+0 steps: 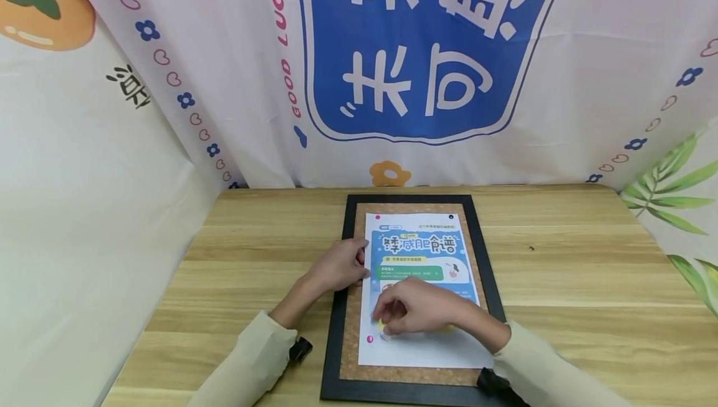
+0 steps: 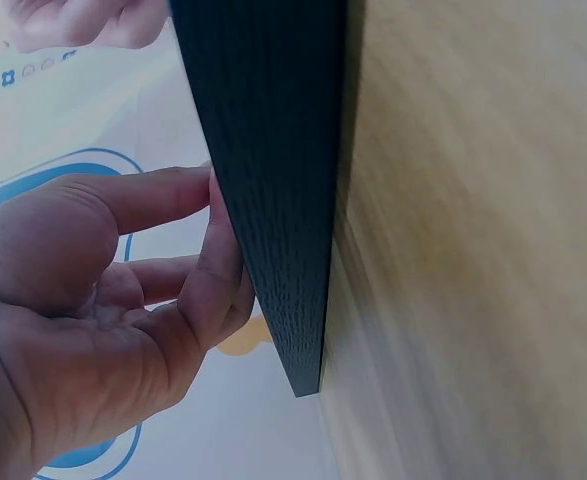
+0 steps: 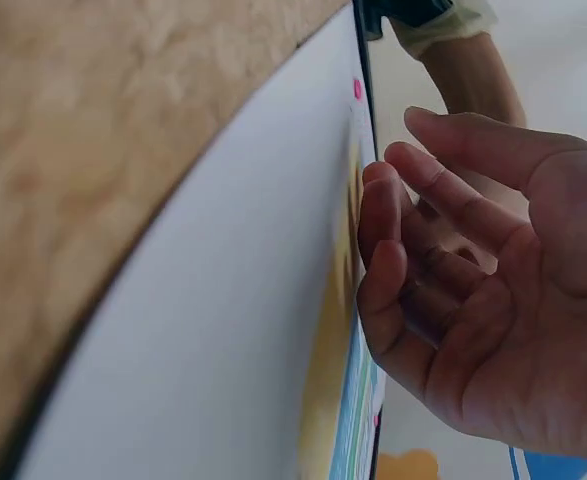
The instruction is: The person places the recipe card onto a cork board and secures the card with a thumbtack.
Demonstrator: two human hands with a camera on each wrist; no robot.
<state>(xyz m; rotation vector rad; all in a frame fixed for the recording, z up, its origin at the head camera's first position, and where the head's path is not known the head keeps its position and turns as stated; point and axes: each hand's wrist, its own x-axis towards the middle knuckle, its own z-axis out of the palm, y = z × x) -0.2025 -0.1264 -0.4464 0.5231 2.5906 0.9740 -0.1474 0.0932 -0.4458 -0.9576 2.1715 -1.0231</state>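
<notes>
A printed poster sheet (image 1: 426,351) lies on a cork board (image 1: 350,357) with a black frame (image 1: 331,357). Pins show at both top corners and a pink pin (image 1: 369,339) near the lower left. The left hand (image 1: 339,263) rests its fingertips at the sheet's left edge; in the left wrist view this hand (image 2: 123,290) is partly hidden behind the frame's side (image 2: 273,180). Over the lower half of the sheet is the right hand (image 1: 417,307), fingers bent loosely; the right wrist view shows this hand (image 3: 503,270) with thumb and fingers apart, nothing between them.
The board lies on a wood-grain table (image 1: 252,239). A small dark speck (image 1: 531,248) is on the table right of the board. A printed curtain (image 1: 252,83) hangs behind the table's back edge, and black wrist devices (image 1: 300,349) sit at the sleeves.
</notes>
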